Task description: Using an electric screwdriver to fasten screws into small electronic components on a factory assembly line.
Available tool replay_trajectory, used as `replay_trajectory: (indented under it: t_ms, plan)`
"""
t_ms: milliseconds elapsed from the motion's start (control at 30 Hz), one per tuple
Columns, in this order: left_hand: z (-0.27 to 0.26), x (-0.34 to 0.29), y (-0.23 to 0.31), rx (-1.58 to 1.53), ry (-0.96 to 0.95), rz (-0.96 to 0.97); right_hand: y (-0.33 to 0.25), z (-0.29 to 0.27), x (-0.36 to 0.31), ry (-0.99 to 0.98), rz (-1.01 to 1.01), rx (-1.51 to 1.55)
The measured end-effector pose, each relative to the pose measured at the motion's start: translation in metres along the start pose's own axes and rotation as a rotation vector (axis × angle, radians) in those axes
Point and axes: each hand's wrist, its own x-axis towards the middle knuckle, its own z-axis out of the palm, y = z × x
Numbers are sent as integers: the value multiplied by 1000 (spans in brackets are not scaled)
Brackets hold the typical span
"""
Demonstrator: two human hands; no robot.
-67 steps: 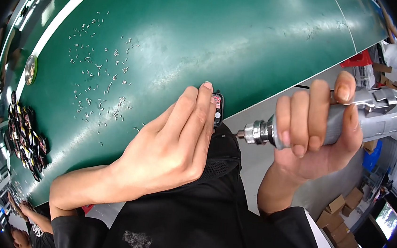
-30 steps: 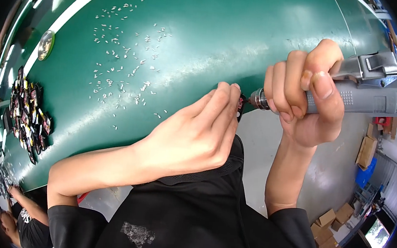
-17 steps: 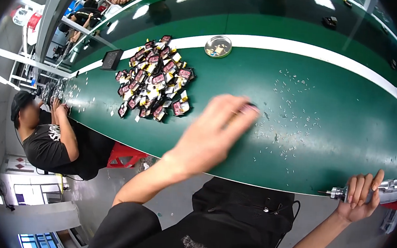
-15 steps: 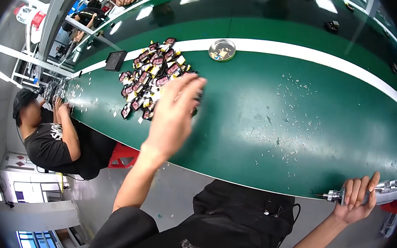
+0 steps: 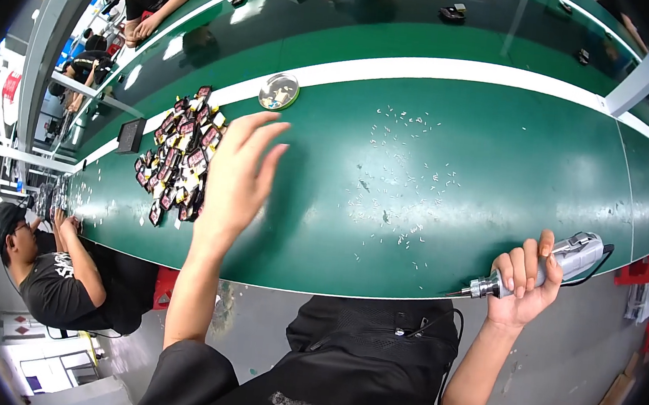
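My left hand [image 5: 241,172] hovers over the green work surface with its fingers spread and nothing visible in them. It is just right of a heaped pile of small black parts [image 5: 182,148] with pinkish faces and white and yellow bits, and covers part of the pile's right side. My right hand [image 5: 522,285] is wrapped round a silver-grey electric screwdriver [image 5: 578,254] at the near edge. The screwdriver lies nearly level, its thin bit pointing left, and a black cord runs from its back end.
Tiny white slivers [image 5: 413,227] are scattered mid-surface. A round tin [image 5: 294,98] with small pieces stands by the white rail [image 5: 444,68]; a black tray [image 5: 130,136] sits behind the pile. Beyond, a dark belt [image 5: 388,7] carries black parts. A co-worker [image 5: 63,280] sits at left.
The view has turned, shifting the scene left. My left hand has come away from over the pile, its fingers now spread. The screwdriver is still in my right hand, angled slightly more upward.
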Motion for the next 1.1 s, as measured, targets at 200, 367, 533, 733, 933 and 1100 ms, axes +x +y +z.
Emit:
replay_trajectory:
  t_ms: [200,367,533,733,933,1100]
  plan:
    - [26,11,42,-104,-103,130,-5,-1,-2,-5,13,98]
    - [25,-21,54,-88,-178,135,-3,-5,0,-47,0,110]
    - [32,-34,55,3,-168,162,-2,-3,2,-31,16,110]
    - [42,-30,44,30,-127,392,-4,-4,-3,-3,2,104]
    - [45,-38,45,-80,-80,180,-3,-3,-3,-1,4,97]
    - [40,-46,69,-331,-66,-21,-1,1,-4,35,-4,96]
